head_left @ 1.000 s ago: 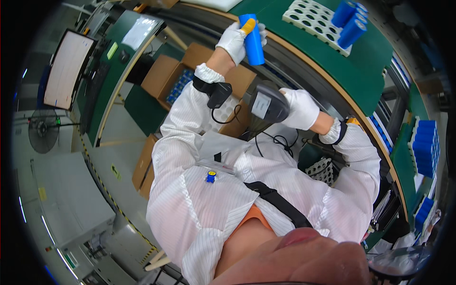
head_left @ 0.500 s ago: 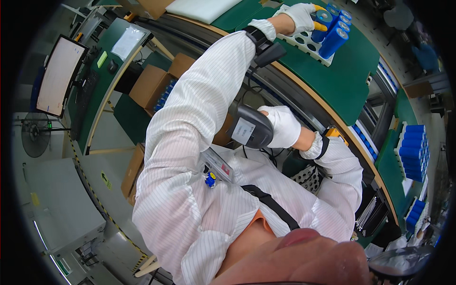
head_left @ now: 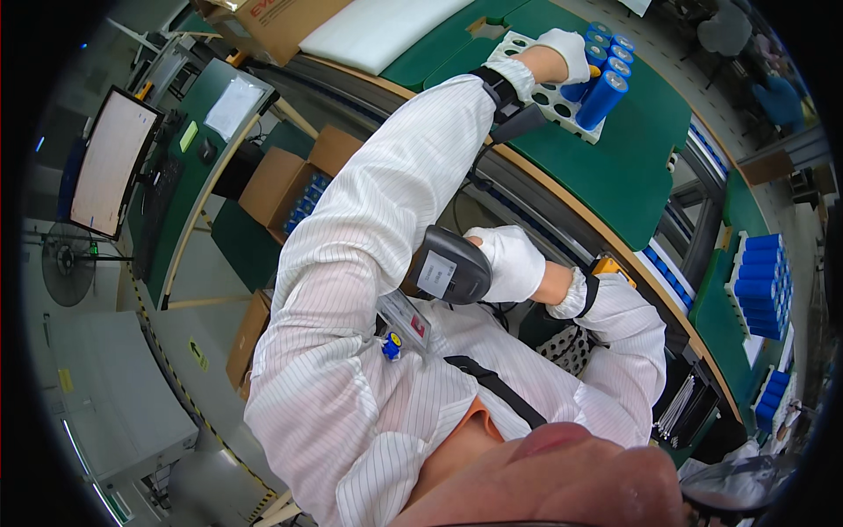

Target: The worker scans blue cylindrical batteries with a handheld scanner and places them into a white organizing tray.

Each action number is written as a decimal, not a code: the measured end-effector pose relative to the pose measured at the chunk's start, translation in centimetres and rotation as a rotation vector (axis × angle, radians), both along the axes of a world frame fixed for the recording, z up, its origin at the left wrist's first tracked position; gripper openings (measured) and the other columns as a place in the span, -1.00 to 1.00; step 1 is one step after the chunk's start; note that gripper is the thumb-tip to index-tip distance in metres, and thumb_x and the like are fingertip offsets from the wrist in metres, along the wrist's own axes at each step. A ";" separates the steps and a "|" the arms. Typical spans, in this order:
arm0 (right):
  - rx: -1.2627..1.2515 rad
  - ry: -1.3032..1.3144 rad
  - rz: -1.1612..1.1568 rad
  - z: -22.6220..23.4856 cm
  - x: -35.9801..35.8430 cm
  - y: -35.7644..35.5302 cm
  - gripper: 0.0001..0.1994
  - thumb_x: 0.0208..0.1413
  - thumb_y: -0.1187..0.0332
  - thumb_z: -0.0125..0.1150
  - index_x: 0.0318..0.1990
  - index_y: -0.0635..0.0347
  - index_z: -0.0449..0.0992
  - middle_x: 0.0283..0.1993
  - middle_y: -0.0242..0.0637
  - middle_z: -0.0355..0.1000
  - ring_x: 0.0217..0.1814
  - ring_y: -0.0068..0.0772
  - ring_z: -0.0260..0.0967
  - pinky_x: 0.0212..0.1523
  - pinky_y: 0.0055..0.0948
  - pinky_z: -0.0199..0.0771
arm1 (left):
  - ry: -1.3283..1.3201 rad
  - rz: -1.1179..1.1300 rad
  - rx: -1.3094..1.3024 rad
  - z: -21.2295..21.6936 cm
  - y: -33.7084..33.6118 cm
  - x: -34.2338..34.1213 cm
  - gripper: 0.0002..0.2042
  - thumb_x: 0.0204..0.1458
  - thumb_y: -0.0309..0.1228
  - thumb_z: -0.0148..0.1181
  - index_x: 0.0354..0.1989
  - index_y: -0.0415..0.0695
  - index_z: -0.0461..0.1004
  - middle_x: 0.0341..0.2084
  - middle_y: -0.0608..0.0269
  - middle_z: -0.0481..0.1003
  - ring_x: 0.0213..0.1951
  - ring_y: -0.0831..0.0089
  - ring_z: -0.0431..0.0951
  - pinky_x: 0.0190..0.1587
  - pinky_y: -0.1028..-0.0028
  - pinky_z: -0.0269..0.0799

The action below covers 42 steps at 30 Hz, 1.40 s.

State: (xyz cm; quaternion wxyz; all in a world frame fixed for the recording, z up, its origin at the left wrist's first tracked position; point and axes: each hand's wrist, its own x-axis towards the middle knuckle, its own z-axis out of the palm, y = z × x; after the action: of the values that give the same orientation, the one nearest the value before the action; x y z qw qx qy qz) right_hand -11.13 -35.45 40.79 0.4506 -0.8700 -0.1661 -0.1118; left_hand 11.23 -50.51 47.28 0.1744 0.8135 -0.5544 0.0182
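Note:
My left hand, in a white glove with yellow fingertips, reaches over a white tray with round holes. Its fingers close around the top of a blue cylindrical battery cell standing in the tray; the glove partly hides that cell. Several more blue battery cells stand beside it, at the tray's right side. Nearer my body, my gloved right hand is wrapped around a dark grey handheld scanner with a white label. The scanner's head points left, away from the tray.
The green worktop carries the tray and a white foam sheet. More blue cells stand in racks at the right. A carton of cells sits left, near a monitor. A yellow device lies by my right wrist.
My left hand has lowered a cell toward the tray, and its fingers are now mostly out of sight. The scanner in my right hand has shifted slightly left and down.

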 end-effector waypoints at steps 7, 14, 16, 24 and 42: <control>-0.033 0.011 0.000 0.1 0.1 0.0 -0.62 -0.29 0.29 0.47 -0.22 0.01 0.53 -0.41 -0.33 0.47 -0.39 -0.19 0.51 -0.34 -0.35 0.54 | 0.089 0.076 -0.041 -0.7 0.5 -0.9 -0.44 -0.01 0.03 0.27 -0.07 -0.28 0.53 -0.22 -0.12 0.58 -0.17 0.01 0.62 -0.08 0.28 0.55; -0.054 -0.003 -0.009 0.2 0.3 0.0 -0.62 -0.29 0.26 0.47 -0.24 0.04 0.52 -0.41 -0.29 0.45 -0.42 -0.13 0.49 -0.38 -0.32 0.51 | 0.187 0.124 -0.273 -3.0 5.3 0.0 -0.35 -0.02 0.09 0.29 0.10 -0.18 0.46 -0.12 -0.03 0.57 -0.10 0.06 0.59 0.01 0.32 0.49; -0.102 -0.016 -0.023 0.2 0.3 -0.2 -0.63 -0.30 0.26 0.47 -0.25 0.06 0.51 -0.41 -0.28 0.44 -0.43 -0.13 0.48 -0.39 -0.32 0.50 | 0.138 0.183 -0.454 -5.6 10.3 1.9 -0.45 0.02 0.04 0.25 0.01 -0.18 0.49 -0.08 0.02 0.55 -0.07 0.09 0.56 0.00 0.28 0.48; -0.122 0.012 -0.053 0.0 0.7 0.3 -0.55 -0.33 0.30 0.51 -0.21 0.21 0.50 -0.38 -0.17 0.48 -0.39 -0.07 0.51 -0.38 -0.29 0.50 | 0.179 1.047 -0.199 -26.6 41.1 10.7 -0.53 -0.05 -0.13 0.31 0.04 -0.06 0.50 0.00 0.00 0.48 0.02 0.05 0.49 0.10 0.24 0.41; -0.256 0.352 -0.249 -3.5 2.9 -0.7 -0.65 -0.21 0.32 0.43 -0.21 0.20 0.51 -0.45 -0.23 0.54 -0.45 -0.20 0.53 -0.41 -0.42 0.49 | 0.446 1.530 0.703 -44.2 55.4 12.1 -0.45 -0.10 0.05 0.32 0.15 0.36 0.44 0.39 0.42 0.06 0.45 0.27 -0.13 0.32 -0.18 -0.23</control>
State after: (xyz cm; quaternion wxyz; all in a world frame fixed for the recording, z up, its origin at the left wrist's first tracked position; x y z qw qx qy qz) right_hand -8.20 -36.12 37.29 0.3414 -0.9398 0.0108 0.0085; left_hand 23.32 4.88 3.13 -0.0423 0.9539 0.2181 -0.2016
